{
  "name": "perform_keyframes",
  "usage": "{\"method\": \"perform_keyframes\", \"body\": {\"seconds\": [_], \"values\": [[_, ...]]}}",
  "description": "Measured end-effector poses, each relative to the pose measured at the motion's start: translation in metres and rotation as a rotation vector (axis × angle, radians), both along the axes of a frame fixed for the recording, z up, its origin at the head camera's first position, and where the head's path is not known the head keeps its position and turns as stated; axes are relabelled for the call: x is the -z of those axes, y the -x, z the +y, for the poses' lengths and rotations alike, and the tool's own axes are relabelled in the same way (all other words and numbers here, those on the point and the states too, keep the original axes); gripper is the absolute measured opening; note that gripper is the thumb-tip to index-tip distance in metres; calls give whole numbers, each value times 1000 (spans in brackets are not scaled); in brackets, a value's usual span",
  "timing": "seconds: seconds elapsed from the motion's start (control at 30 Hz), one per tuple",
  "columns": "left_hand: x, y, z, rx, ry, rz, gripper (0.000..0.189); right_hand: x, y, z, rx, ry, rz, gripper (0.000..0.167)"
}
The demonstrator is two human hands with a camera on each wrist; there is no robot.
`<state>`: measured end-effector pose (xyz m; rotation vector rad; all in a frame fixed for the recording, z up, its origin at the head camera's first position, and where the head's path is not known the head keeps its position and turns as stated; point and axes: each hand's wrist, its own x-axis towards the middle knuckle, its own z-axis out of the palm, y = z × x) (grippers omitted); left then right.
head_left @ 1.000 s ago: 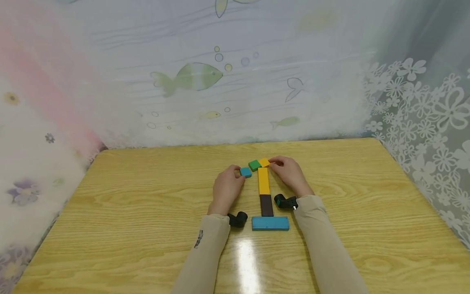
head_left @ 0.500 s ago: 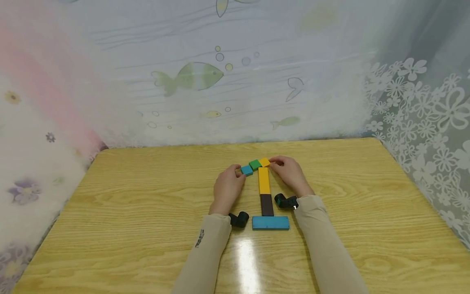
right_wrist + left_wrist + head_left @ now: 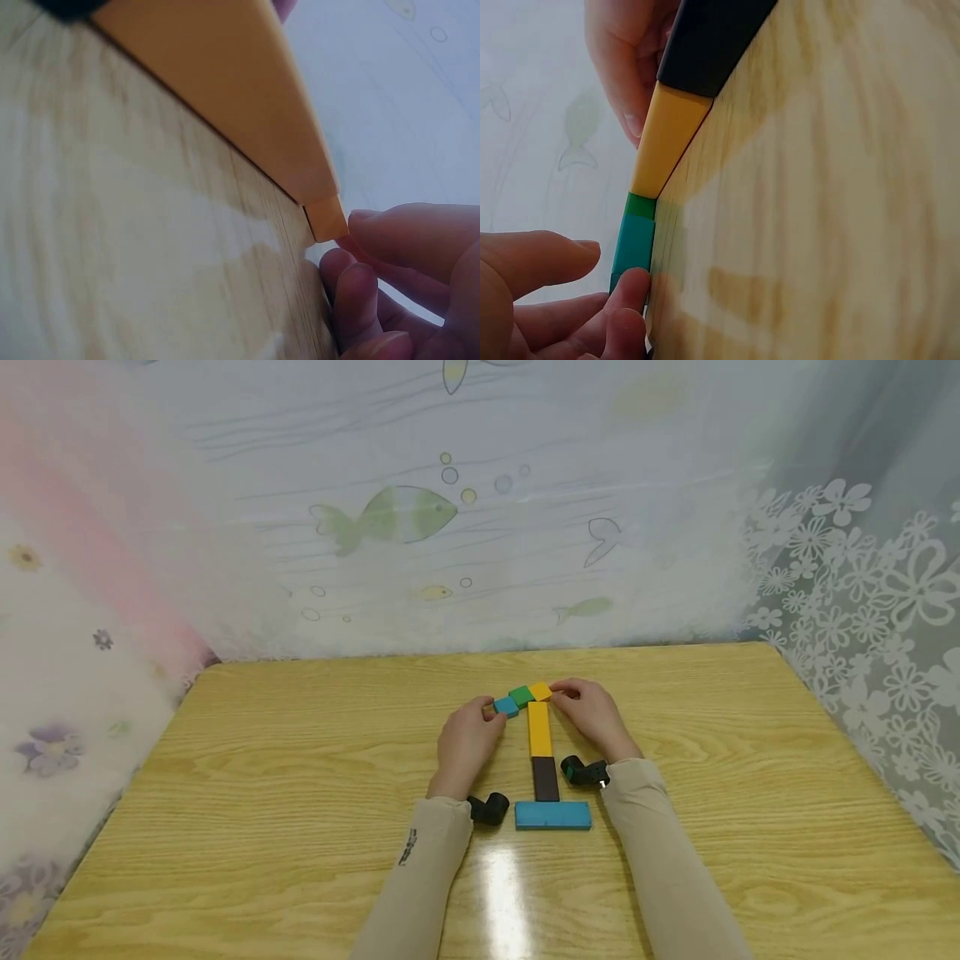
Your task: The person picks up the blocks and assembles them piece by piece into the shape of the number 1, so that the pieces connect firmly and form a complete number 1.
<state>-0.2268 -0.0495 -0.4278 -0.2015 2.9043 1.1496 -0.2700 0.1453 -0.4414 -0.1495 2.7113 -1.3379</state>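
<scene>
My left hand (image 3: 467, 745) pinches a small blue square block (image 3: 506, 707) by its left side. In the left wrist view its fingertips (image 3: 634, 281) press against that block. The blue block's other side is right at a green square block (image 3: 521, 697). Beyond the green one lies a small yellow square block (image 3: 540, 692), held at its right corner between thumb and fingers of my right hand (image 3: 594, 714). These squares form a slanting row over the top end of a long yellow block (image 3: 539, 729). Below that come a dark brown block (image 3: 546, 779) and a wide blue block (image 3: 553, 816) set crosswise.
All blocks lie flat on a wood-grain table (image 3: 300, 760). A curtain (image 3: 390, 610) printed with fish hangs along the far edge. Black wrist cameras (image 3: 491, 808) sit beside the column of blocks, one on each wrist.
My left hand has slid the small blue block a little right and away from me, closing its gap to the green block. My right hand stays at the yellow square.
</scene>
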Motion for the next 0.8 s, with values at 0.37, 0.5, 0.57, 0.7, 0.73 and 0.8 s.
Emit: {"method": "perform_keyframes", "body": {"seconds": [0.37, 0.5, 0.57, 0.7, 0.73, 0.8], "values": [[1, 0, 0, 7, 1, 2, 42, -1, 0, 0, 7, -5, -4, 27], [1, 0, -1, 11, -6, -1, 42, -1, 0, 0, 4, -11, -5, 27], [1, 0, -1, 12, -9, -5, 43, -1, 0, 0, 3, -12, -6, 27], [0, 0, -1, 10, -10, -9, 43, 0, 1, 0, 6, -5, -8, 27], [0, -1, -1, 10, -10, -8, 43, 0, 1, 0, 10, 0, -8, 27], [0, -1, -1, 10, -7, -6, 43, 0, 1, 0, 11, 3, -7, 27]]}}
